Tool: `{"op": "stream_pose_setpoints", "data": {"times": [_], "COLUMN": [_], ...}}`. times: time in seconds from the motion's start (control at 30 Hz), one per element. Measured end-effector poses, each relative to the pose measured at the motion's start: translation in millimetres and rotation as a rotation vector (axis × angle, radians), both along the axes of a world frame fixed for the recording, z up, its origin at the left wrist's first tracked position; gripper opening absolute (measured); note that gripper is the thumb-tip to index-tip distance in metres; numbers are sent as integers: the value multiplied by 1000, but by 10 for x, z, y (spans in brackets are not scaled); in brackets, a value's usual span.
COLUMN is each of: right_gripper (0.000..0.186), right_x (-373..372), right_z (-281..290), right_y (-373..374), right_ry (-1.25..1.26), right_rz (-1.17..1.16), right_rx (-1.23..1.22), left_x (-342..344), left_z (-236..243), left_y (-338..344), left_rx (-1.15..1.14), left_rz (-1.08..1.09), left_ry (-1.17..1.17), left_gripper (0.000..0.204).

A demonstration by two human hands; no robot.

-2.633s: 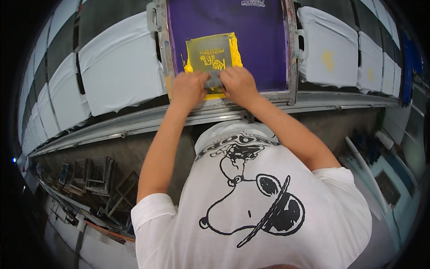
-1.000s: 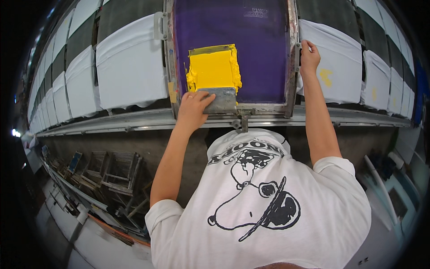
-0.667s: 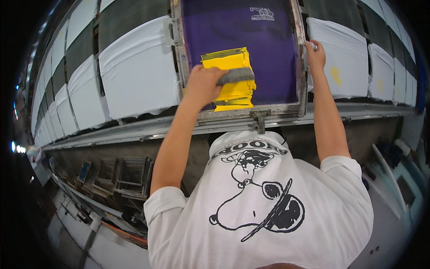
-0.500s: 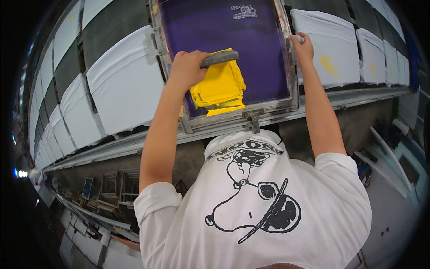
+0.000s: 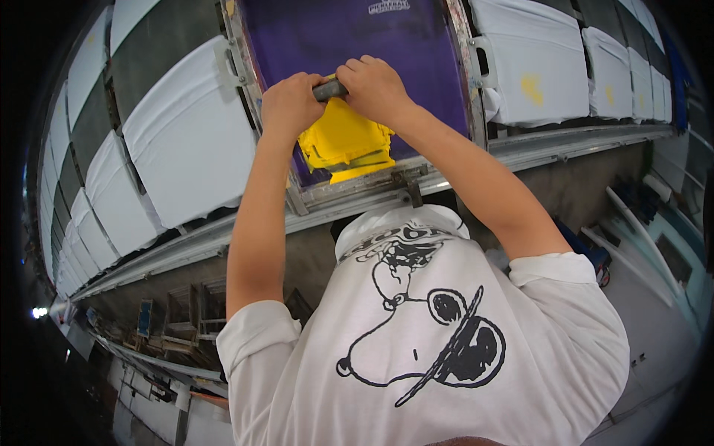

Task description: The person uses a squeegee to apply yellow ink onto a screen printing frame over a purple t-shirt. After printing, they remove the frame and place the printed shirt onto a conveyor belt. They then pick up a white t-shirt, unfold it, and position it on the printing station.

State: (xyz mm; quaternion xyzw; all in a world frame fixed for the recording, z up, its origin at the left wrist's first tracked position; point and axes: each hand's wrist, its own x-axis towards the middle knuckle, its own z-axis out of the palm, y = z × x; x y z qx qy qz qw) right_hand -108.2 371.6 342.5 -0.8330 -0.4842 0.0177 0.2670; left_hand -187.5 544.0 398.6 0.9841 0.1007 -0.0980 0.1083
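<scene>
Both my hands grip one squeegee by its grey handle. My left hand is closed around its left end and my right hand around its right end. Thick yellow ink lies just below the squeegee, piled in ridges toward the near side. Under it is a purple printing screen in a worn metal frame. A small pale design shows near the screen's far edge. The squeegee's blade is hidden by my hands and the ink.
White garments on flat boards run in a row to the left and right; some on the right carry yellow marks. A metal rail passes along the near side. Wooden frames stand low at left.
My right hand has left the frame's right side and now holds the squeegee beside my left hand. The whole view has shifted slightly, with the screen a bit further left and up.
</scene>
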Motion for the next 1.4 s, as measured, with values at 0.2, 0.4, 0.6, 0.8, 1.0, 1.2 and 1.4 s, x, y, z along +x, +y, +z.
{"op": "stream_pose_setpoints", "data": {"times": [0.2,0.4,0.6,0.8,1.0,1.2,1.4], "right_gripper": [28,32,38,40,43,41,41], "right_x": [-930,-143,1384,1483,1531,1295,514], "right_z": [-213,54,-935,-1053,-967,-71,35], "right_y": [-525,-818,-1694,-1743,-1889,-1588,-198], "right_ry": [115,344,-111,485,526,708,720], "right_rz": [10,-80,-982,-1014,-910,-953,-908], "right_rx": [33,360,146,234,362,762,774], "left_x": [-951,-845,-204,-495,-1665,-2147,-2780], "left_z": [-193,79,279,-78,-132,100,378], "left_y": [-456,-371,-102,-127,-785,-558,835], "left_rx": [-114,-184,-120,-78,-153,-215,-211], "left_rz": [-26,-25,-59,-73,-129,-113,-36], "left_ry": [21,323,181,-53,-128,-208,-175], "left_gripper": [31,36,33,55,74,72,64]}}
